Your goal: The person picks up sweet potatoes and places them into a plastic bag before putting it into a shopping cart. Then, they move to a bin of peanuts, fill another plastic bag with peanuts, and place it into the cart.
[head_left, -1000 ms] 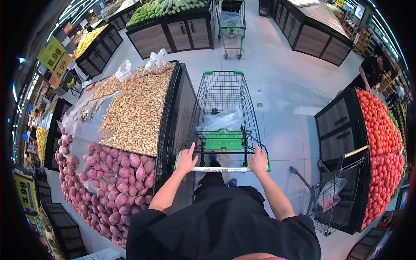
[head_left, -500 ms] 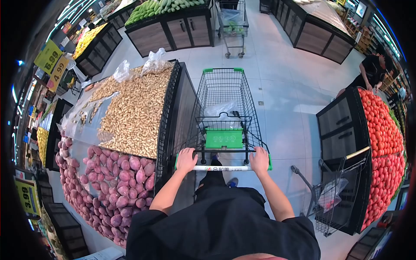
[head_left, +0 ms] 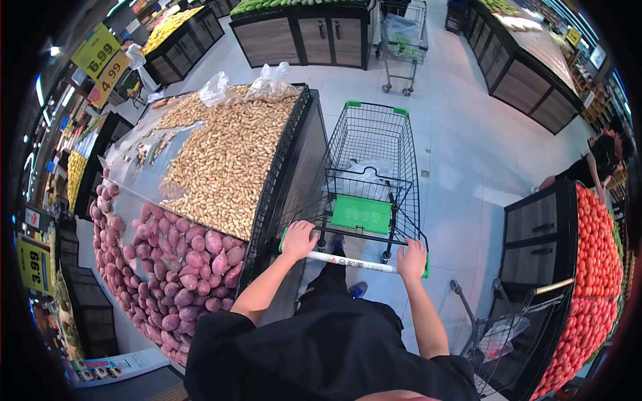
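Note:
A wire shopping cart [head_left: 374, 154] with green corners and a green child-seat flap [head_left: 361, 214] stands in front of me. Its white push bar [head_left: 354, 262] runs between my hands. My left hand [head_left: 299, 240] is closed round the bar's left end, close to the side of the produce stand. At the right end, my right hand [head_left: 412, 259] grips the bar as well. A clear plastic bag [head_left: 366, 175] lies in the cart behind the flap; what it holds, if anything, I cannot make out.
Peanuts [head_left: 224, 160] and purple sweet potatoes [head_left: 177, 260] fill the stand at left. Tomatoes [head_left: 597, 247] are piled at right, where a person [head_left: 595, 164] bends over them. Another cart [head_left: 515, 334] stands at lower right, and one more cart [head_left: 402, 43] is ahead.
The view has turned slightly left, so the cart and stands sit farther right. The cart is angled a little differently, with both hands still on the bar.

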Demonstrator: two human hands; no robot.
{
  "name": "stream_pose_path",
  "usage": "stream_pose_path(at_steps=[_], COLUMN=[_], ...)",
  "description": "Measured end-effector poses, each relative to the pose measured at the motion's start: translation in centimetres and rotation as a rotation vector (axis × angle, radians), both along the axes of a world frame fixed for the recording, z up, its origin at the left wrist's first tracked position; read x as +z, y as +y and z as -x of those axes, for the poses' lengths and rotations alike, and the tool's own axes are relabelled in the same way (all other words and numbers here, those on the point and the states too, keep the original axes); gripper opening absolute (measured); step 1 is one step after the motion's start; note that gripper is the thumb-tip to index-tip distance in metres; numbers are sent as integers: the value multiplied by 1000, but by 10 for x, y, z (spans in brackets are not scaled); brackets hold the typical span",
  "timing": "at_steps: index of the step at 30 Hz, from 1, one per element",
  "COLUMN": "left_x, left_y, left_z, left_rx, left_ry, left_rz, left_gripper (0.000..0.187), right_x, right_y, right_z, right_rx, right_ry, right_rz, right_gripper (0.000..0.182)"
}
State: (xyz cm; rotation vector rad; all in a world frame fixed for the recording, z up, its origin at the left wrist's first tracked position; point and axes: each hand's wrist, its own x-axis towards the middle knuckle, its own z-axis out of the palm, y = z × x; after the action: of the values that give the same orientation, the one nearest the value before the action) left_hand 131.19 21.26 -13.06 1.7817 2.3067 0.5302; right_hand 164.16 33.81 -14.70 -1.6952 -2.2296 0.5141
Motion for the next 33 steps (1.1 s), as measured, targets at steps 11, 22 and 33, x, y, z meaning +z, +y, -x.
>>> stream_pose_path(at_steps=[11, 22, 33], left_x=[1, -11, -12], left_y=[58, 121, 174], left_z=[19, 43, 71], left_rx=[11, -20, -56], left_ry=[-31, 12, 0], left_rz=[19, 5, 38], left_gripper=[29, 30, 34], right_x=[-3, -3, -16], right_y=[62, 134, 188], right_z=[22, 45, 68], right_rx=[22, 31, 25], right_ry=[-5, -6, 5], right_rz=[-112, -117, -185], right_gripper=[20, 18, 13])
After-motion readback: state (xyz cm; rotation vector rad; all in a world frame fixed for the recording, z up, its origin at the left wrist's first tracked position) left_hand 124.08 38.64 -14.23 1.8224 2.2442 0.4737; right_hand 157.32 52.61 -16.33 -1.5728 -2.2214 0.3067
